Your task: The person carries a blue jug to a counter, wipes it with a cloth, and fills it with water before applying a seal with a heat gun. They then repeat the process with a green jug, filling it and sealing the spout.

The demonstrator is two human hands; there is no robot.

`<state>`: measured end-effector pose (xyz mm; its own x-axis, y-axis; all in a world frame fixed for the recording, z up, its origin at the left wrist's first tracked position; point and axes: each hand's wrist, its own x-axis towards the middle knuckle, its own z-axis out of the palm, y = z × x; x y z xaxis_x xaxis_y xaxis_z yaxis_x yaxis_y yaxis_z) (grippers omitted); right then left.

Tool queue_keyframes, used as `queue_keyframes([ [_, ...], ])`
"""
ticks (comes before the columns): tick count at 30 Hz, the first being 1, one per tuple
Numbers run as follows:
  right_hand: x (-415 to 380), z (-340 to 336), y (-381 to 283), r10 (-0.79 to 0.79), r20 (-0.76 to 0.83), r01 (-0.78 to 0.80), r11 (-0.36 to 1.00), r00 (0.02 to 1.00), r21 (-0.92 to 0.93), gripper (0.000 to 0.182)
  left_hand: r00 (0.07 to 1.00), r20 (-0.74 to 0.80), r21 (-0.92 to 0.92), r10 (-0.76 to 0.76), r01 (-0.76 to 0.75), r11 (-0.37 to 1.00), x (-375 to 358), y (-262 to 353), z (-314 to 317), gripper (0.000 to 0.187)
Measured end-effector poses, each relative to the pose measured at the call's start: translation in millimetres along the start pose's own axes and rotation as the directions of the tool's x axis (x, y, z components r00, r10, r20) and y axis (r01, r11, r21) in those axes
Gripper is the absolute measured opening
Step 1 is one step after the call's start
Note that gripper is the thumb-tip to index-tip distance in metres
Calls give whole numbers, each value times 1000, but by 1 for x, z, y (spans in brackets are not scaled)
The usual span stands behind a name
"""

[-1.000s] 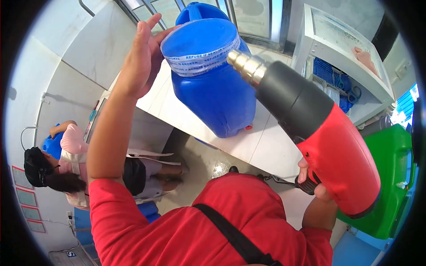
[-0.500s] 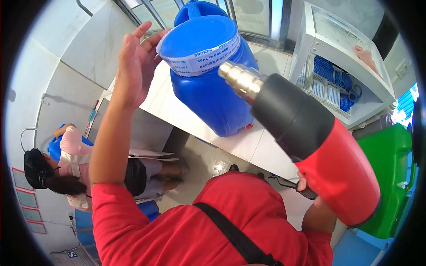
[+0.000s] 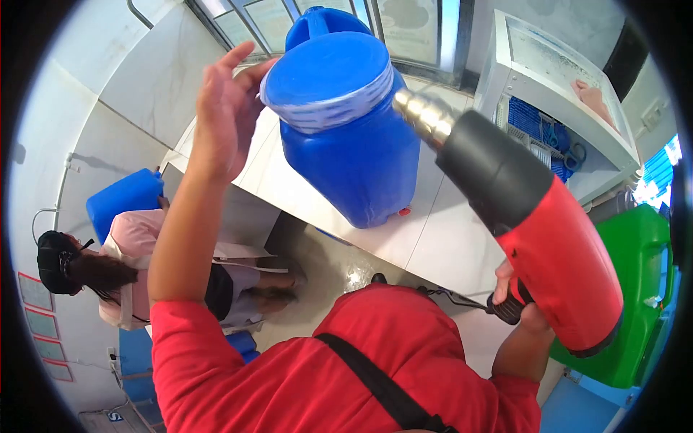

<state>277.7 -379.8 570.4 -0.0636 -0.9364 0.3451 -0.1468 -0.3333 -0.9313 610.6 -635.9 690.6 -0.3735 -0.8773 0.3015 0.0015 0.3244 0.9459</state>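
Observation:
A blue jug [image 3: 350, 169] stands on the white tiled counter, its round blue lid [image 3: 328, 68] wrapped by a white printed seal band [image 3: 328, 114] whose lettering is blurred. At the left edge of the lid is my left hand [image 3: 229, 108], fingers apart, with the fingertips at or against the band; exact contact cannot be made out. My right hand [image 3: 533, 314] grips the black handle of a red and black heat gun [image 3: 538, 224]. Its metal nozzle [image 3: 424, 115] points at the right side of the band, close to the jug's neck. A red spigot plug [image 3: 404, 211] shows low on the jug.
On the right stands a white shelf box [image 3: 570, 94] holding blue-and-white packs and scissors [image 3: 575, 156]. A green jug [image 3: 613, 289] is below it. At left, a co-worker in pink [image 3: 133, 238] handles another blue jug [image 3: 126, 198]. A barred window [image 3: 415, 32] lies behind the counter.
The heat gun has shifted right and tilted, its nozzle now at the band's right end. The seal lettering has become smeared. At left, the co-worker's blue jug has come into fuller view, higher up.

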Motion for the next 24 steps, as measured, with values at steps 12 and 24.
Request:
queue_keyframes([
  [12, 4, 7, 3, -29, 16, 29, 999, 999, -15, 70, 1000, -6, -71, 31, -31, 997, 0, -4, 8, 95],
  [24, -1, 6, 6, -43, 11, 43, 999, 999, 16, 68, 995, -12, -43, 104, -104, 994, -11, -6, -7, 90],
])
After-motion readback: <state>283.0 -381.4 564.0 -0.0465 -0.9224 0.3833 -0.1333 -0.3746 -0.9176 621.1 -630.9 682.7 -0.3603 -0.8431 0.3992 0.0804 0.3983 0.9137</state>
